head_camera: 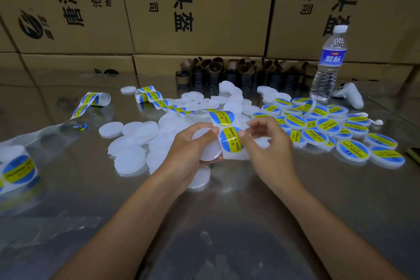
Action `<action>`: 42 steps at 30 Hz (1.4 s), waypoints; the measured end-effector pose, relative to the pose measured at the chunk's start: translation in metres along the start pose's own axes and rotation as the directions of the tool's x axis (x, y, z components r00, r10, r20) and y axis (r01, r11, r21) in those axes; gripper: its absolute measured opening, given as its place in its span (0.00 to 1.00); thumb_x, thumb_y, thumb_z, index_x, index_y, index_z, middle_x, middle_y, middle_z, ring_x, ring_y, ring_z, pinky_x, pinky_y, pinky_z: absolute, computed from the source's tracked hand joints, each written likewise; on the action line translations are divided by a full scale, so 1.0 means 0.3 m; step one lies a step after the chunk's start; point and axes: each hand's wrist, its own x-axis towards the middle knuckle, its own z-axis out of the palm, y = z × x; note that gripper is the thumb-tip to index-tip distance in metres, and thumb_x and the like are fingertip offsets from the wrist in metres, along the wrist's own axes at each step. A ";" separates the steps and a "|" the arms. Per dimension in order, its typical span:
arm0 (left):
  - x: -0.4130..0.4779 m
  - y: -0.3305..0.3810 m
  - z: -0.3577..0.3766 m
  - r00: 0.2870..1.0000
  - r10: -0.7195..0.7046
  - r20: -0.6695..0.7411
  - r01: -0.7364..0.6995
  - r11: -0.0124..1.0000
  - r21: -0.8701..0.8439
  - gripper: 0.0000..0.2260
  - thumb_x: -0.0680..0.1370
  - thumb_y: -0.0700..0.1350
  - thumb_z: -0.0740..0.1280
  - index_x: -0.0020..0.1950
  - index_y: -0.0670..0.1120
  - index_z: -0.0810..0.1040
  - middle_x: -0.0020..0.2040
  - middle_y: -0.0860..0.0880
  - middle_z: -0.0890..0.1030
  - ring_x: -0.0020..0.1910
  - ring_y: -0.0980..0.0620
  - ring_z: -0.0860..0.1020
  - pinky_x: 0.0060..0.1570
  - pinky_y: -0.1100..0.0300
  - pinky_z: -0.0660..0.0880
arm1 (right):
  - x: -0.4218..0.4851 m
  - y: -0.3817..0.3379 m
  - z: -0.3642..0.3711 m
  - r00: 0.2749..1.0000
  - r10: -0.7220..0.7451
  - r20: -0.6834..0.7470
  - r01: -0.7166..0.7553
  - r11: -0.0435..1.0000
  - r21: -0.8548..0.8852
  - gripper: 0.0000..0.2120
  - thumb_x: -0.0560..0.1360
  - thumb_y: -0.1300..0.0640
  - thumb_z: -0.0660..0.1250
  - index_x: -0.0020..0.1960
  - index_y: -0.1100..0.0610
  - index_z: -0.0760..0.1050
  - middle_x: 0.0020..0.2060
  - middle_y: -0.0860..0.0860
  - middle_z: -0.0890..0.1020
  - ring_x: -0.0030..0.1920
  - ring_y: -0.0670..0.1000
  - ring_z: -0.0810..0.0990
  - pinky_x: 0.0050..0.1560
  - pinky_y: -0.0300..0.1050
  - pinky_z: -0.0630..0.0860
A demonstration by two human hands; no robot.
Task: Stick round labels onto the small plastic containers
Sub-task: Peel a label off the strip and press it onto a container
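Two bare forearms reach over the reflective metal table. The left hand grips a frosted white round plastic container mid-table; the right hand pinches the blue-and-yellow round label on its clear backing strip. Peeling slowly and centring before pressing should avoid wrinkles. Labelled containers pile toward the right edge, blank ones left; any contents seem hidden.

Left hand holds container (right hand pinches label).
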 end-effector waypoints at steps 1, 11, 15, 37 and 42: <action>0.000 0.001 -0.001 1.000 -0.004 0.003 0.004 1.000 0.008 0.07 0.76 0.44 0.68 0.52 0.42 0.79 0.53 0.36 0.81 0.43 0.44 0.79 0.41 0.53 0.79 | -0.006 0.002 0.002 0.988 -0.150 -0.029 0.144 0.977 -0.156 0.07 0.71 0.58 0.72 0.48 0.55 0.77 0.42 0.47 0.79 0.45 0.45 0.76 0.48 0.33 0.67; 0.001 -0.007 -0.009 0.998 -0.032 0.057 0.028 0.997 0.070 0.07 0.76 0.45 0.67 0.52 0.45 0.79 0.47 0.45 0.81 0.42 0.51 0.77 0.36 0.60 0.73 | -0.008 0.017 0.008 0.940 -0.324 0.106 0.341 0.895 -0.287 0.12 0.71 0.52 0.68 0.53 0.53 0.81 0.45 0.40 0.76 0.51 0.44 0.70 0.55 0.39 0.66; 0.001 -0.008 -0.008 0.996 -0.030 0.080 0.025 0.998 0.061 0.04 0.77 0.44 0.67 0.49 0.46 0.80 0.44 0.47 0.81 0.40 0.51 0.77 0.35 0.61 0.72 | -0.011 0.015 0.005 0.950 -0.287 0.122 0.309 0.920 -0.241 0.08 0.71 0.54 0.71 0.50 0.52 0.82 0.42 0.38 0.78 0.50 0.45 0.72 0.54 0.40 0.67; 0.014 -0.002 -0.013 0.983 -0.099 0.153 0.118 0.985 -0.122 0.11 0.76 0.40 0.63 0.54 0.36 0.77 0.54 0.35 0.79 0.54 0.40 0.76 0.59 0.49 0.69 | -0.021 0.004 0.006 0.873 -0.455 0.175 0.485 0.844 -0.229 0.07 0.71 0.55 0.69 0.48 0.50 0.83 0.36 0.50 0.79 0.40 0.53 0.77 0.45 0.54 0.71; 0.018 -0.009 -0.020 0.970 -0.185 0.156 0.204 0.972 -0.116 0.12 0.76 0.42 0.63 0.53 0.38 0.81 0.57 0.37 0.81 0.57 0.42 0.79 0.63 0.50 0.70 | -0.016 0.009 0.003 0.862 -0.466 0.199 0.505 0.823 -0.260 0.07 0.72 0.54 0.68 0.49 0.50 0.83 0.36 0.50 0.80 0.40 0.53 0.78 0.45 0.55 0.71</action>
